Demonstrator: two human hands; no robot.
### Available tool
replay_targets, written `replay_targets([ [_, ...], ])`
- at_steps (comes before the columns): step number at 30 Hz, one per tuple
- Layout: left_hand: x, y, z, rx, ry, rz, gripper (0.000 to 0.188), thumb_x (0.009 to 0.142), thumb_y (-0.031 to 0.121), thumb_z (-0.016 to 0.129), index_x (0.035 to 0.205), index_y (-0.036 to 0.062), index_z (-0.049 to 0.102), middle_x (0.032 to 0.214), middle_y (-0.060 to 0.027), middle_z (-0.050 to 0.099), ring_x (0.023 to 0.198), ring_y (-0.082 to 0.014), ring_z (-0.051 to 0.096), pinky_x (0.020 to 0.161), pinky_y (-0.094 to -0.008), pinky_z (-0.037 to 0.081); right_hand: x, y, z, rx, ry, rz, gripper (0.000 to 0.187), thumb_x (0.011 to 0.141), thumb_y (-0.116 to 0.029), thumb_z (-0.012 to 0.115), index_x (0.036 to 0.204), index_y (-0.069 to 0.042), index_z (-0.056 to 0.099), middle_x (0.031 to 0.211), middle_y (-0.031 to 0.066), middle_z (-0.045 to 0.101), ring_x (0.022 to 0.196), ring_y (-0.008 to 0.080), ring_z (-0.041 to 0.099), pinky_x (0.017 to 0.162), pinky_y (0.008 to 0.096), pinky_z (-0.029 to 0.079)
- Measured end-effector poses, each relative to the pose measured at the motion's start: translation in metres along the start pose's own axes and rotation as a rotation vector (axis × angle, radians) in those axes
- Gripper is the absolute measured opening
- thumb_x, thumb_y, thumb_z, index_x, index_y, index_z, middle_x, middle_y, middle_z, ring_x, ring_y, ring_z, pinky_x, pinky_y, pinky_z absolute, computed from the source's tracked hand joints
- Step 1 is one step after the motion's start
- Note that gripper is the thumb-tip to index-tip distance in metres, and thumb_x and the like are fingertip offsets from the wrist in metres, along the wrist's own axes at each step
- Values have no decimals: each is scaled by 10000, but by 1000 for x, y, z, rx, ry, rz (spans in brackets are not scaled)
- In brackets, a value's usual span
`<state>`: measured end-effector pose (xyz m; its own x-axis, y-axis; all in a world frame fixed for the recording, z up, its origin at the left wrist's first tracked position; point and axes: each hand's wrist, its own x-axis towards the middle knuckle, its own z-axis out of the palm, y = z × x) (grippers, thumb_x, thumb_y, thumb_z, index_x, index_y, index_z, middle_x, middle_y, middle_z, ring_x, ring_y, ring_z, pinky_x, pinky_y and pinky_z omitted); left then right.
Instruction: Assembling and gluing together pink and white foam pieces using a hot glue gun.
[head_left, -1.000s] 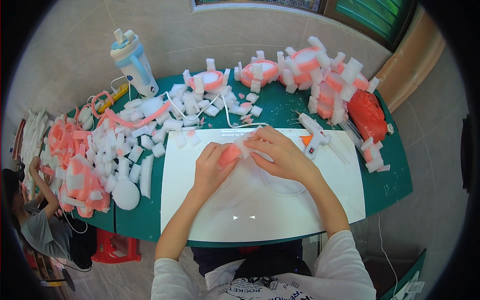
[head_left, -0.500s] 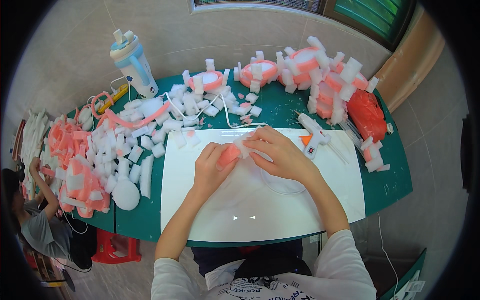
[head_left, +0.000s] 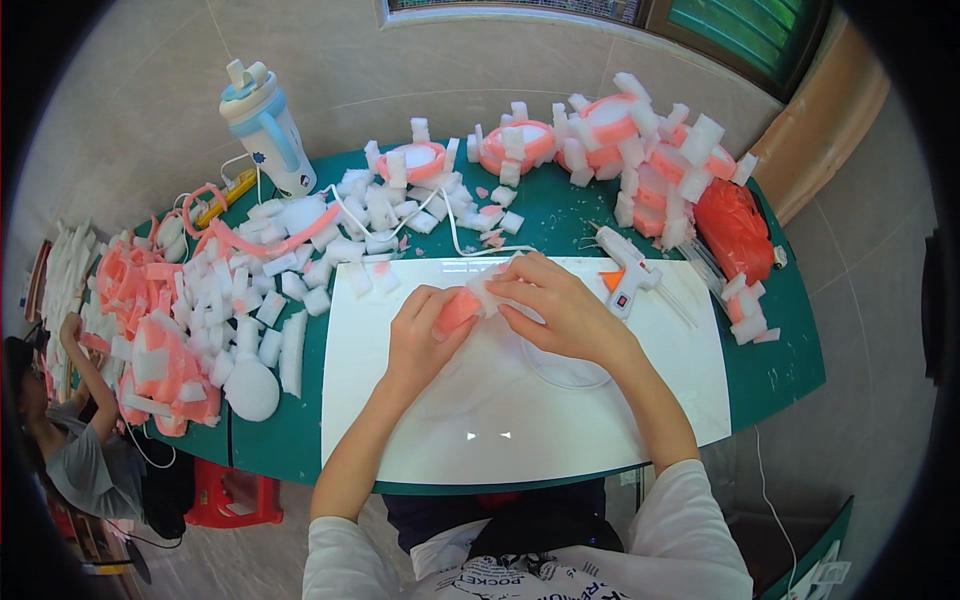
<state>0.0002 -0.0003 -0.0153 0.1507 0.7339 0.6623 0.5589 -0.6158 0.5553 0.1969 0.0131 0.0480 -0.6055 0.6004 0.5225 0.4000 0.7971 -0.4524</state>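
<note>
Two hands press a pink-and-white foam piece (head_left: pixel 470 303) together over the white board (head_left: pixel 520 420).

The left hand (head_left: pixel 425 335) curls under the piece, its grip clamped on the pink end; the right hand (head_left: pixel 560 310) arches over the white end, fingers closed on it. A glue gun (head_left: pixel 628 268) lies just beside the right hand. White foam blocks (head_left: pixel 270 300) crowd the green counter (head_left: pixel 770 370) to the left, near a blue-and-white bottle (head_left: pixel 265 125). Nothing blocks the hands.
</note>
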Motion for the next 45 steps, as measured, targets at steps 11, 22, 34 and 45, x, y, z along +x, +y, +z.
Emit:
replay_targets([
  [11,1,1,-1,-3,-4,-9,344,632,53,757,940,16,607,830,-98,570,737,-259,575,632,-322,477,0,-4,0,-66,-21,7,220,736,-38,592,952,8,589,904,119,527,904,275,502,769,362,432],
  [22,1,2,-1,8,0,-9,340,634,54,758,935,13,606,829,-97,570,729,-257,574,620,-318,474,-1,-5,2,-117,-9,-16,231,730,-39,599,956,2,578,907,110,527,894,269,502,758,360,427],
  [34,1,1,-1,4,-9,-10,344,640,60,756,944,10,601,839,-99,573,742,-256,576,626,-316,477,-2,-7,2,-161,-32,-6,250,738,-47,609,983,-4,578,958,108,536,911,270,504,778,357,429],
  [45,3,-1,-4,12,-24,-7,343,666,72,741,967,0,593,861,-105,574,749,-257,578,639,-313,477,-1,-11,8,-201,-63,23,323,747,-48,616,1062,-1,558,1049,119,536,977,284,510,825,364,427],
])
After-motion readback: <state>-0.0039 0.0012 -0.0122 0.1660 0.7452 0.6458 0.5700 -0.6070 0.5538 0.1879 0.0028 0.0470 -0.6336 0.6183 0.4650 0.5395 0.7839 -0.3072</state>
